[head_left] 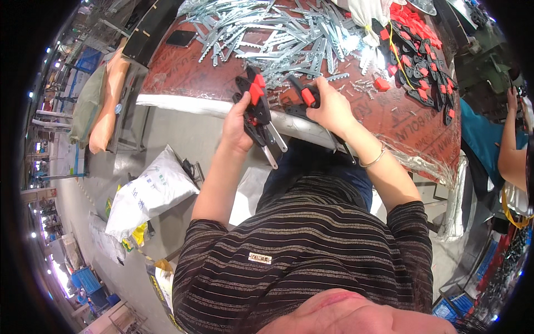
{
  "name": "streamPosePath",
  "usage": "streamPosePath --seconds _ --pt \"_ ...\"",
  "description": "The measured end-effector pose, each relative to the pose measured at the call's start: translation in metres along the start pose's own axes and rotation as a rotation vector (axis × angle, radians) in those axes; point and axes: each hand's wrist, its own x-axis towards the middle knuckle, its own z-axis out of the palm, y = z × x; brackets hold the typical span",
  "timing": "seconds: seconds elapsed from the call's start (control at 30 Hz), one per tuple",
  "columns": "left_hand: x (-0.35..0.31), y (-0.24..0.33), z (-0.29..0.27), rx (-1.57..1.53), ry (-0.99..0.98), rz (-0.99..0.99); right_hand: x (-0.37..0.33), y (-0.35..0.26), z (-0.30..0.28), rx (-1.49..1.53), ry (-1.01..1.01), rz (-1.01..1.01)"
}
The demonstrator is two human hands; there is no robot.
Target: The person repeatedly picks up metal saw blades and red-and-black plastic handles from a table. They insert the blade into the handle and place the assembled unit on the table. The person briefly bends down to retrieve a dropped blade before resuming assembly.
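Observation:
My left hand (236, 127) is closed around a bunch of black-and-red plastic tool bodies (258, 106) at the table's near edge. Slim metal strips with holed ends stick out of their lower side. To its right, my right hand (332, 108) grips another black tool body (305, 94) with a red block on it; part of it is hidden by my fingers. Dark and metal strips hang below that hand, and I cannot tell how they join the piece. Just beyond both hands lies a large heap of silvery toothed metal strips (267, 42).
The reddish-brown table (400, 125) has a white padded edge. Small screws (364, 88) are scattered on it, with many black-and-red tool bodies (420, 67) at right and a white bag (367, 19) behind. A white sack (147, 192) lies on the floor at left. Another person's arm (509, 133) shows at far right.

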Motion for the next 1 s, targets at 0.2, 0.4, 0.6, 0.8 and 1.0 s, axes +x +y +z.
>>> streamPosePath --seconds 0.2,0.4,0.6,0.8,1.0 --pt "0.01 -0.019 0.0 0.013 -0.027 0.024 0.003 0.005 -0.009 0.039 -0.039 0.083" --pt "0.014 -0.015 -0.006 0.062 -0.079 0.034 -0.005 0.007 -0.002 -0.153 -0.01 -0.092" --pt "0.018 0.015 -0.023 -0.008 -0.102 0.17 -0.008 0.003 -0.001 -0.181 -0.042 -0.112" --pt "0.004 0.046 -0.041 -0.059 -0.007 0.32 -0.009 -0.001 -0.005 -0.203 -0.086 -0.125" --pt "-0.007 0.052 -0.054 -0.103 0.12 0.331 0.001 0.0 -0.015 -0.033 -0.155 -0.071"
